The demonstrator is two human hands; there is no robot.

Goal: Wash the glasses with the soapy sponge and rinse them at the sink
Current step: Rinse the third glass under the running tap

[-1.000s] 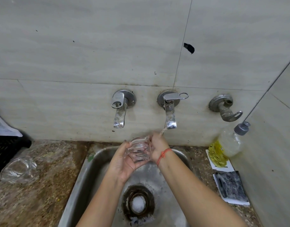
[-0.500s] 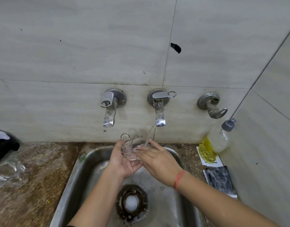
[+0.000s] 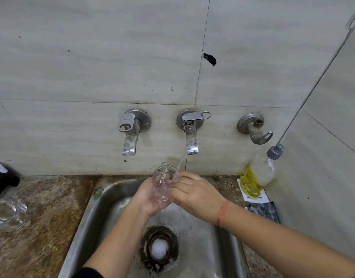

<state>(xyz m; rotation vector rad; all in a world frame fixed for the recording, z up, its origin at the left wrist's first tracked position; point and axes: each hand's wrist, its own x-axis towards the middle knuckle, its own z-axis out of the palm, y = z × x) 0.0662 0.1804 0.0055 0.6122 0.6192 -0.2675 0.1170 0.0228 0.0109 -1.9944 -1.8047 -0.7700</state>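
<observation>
Head view. Entry: rinse in progress at the sink (image 3: 86, 215).

- Glass (image 3: 164, 183): clear, held over the basin just below the running tap (image 3: 190, 137), mouth turned up toward the spout.
- Left hand (image 3: 148, 197): cupped under and round the glass from the left, fingers curled about its body. It carries the weight.
- Right hand (image 3: 194, 192): fingers laid fairly straight against the glass's right side, thumb near the rim. It rubs or steadies rather than grips.
- Water stream (image 3: 181, 163): thin and slanted, landing at the rim's right edge where the right fingers meet it.
- Second glass (image 3: 7, 213): on the counter (image 3: 48, 217) at far left, apparently lying on its side, blurred.
- Sponge (image 3: 263, 210) and soap bottle (image 3: 259, 173): on the counter right of the basin, the bottle leaning at the wall.

Hazards, as judged:
1. Slip. Wet, possibly soapy glass has only one hand curled round it, and a drop onto the steel or the drain (image 3: 159, 247) could chip it.
2. Rim strike. The mouth sits close under the spout, so a lift could knock it.
3. Poor rinse. The stream catches the edge, so suds may remain inside and spray may reach the counter.
4. The second glass could roll if bumped.
</observation>
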